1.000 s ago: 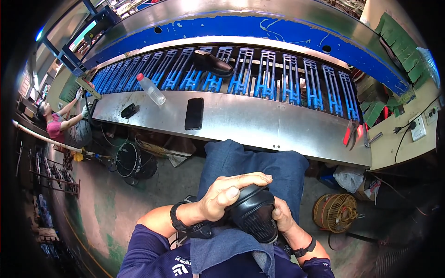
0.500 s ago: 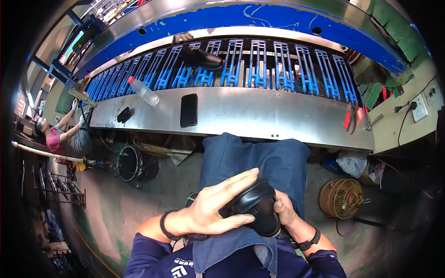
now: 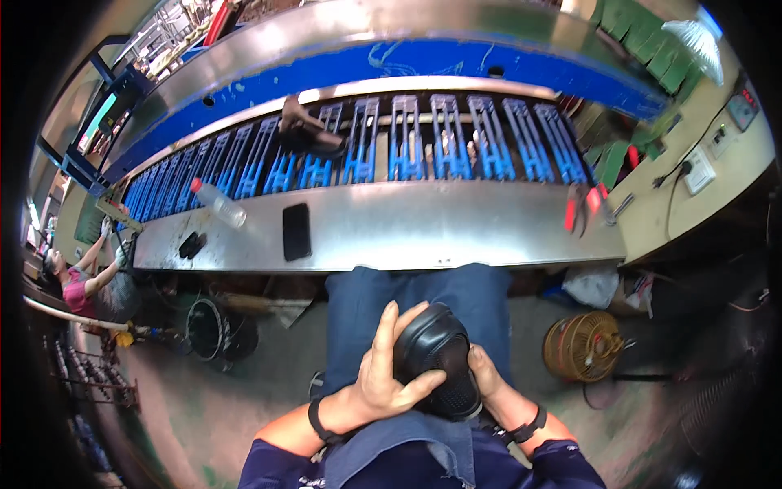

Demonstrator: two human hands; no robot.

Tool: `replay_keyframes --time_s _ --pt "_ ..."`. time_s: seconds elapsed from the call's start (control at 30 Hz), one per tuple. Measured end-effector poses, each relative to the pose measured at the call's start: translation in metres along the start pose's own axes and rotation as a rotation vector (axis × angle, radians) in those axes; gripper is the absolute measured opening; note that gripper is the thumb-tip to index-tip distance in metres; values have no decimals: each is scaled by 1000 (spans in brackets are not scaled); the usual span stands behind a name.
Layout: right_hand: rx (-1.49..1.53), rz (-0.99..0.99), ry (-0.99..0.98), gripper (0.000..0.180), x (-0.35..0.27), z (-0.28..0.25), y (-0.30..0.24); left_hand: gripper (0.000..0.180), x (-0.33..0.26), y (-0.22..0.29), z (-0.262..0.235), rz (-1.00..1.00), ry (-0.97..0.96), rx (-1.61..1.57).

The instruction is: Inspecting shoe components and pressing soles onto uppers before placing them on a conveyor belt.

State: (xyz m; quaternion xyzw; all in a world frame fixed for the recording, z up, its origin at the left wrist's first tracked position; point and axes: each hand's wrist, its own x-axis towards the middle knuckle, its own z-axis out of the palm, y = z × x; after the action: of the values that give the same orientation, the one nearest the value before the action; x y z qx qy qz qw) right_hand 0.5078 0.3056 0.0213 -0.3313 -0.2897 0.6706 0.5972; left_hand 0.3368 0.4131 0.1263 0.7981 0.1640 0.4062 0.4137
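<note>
Above my lap, a black shoe (image 3: pixel 438 350) with a perforated patch is between my hands, its rounded end tipped up toward the bench. My left hand (image 3: pixel 381 376) lies along its left side, thumb across the perforated part and fingers against the edge. On the opposite side my right hand (image 3: pixel 487 375) grips the shoe with the thumb showing; its other fingers are hidden behind it. A dark shoe (image 3: pixel 314 137) with a brown upright part rests on the conveyor's blue slats (image 3: pixel 407 151).
The steel bench edge (image 3: pixel 440 228) ahead carries a phone (image 3: pixel 296 231), a clear bottle (image 3: pixel 220 204), a small black object (image 3: pixel 192 244) and red-handled pliers (image 3: pixel 580 210). A round fan (image 3: pixel 580 346) stands on the floor at right, a bucket (image 3: pixel 208 328) at left. Far left, a person (image 3: pixel 85 281) works.
The view has shifted, so the bench appears lower and further left. In my hands the shoe has turned more upright, and my left fingers now point more upward. Both hands keep hold.
</note>
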Motion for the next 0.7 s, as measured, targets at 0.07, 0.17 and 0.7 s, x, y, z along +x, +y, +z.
replay_keyframes --time_s 0.07,0.17,0.7 --pt "188 3 -1 88 5 -5 1 102 -10 -1 2 -148 -78 -23" --pt "424 43 98 80 9 18 -20 97 11 6 3 -39 -109 136" --pt "897 3 -70 77 16 27 -33 75 42 15 -13 73 -328 235"
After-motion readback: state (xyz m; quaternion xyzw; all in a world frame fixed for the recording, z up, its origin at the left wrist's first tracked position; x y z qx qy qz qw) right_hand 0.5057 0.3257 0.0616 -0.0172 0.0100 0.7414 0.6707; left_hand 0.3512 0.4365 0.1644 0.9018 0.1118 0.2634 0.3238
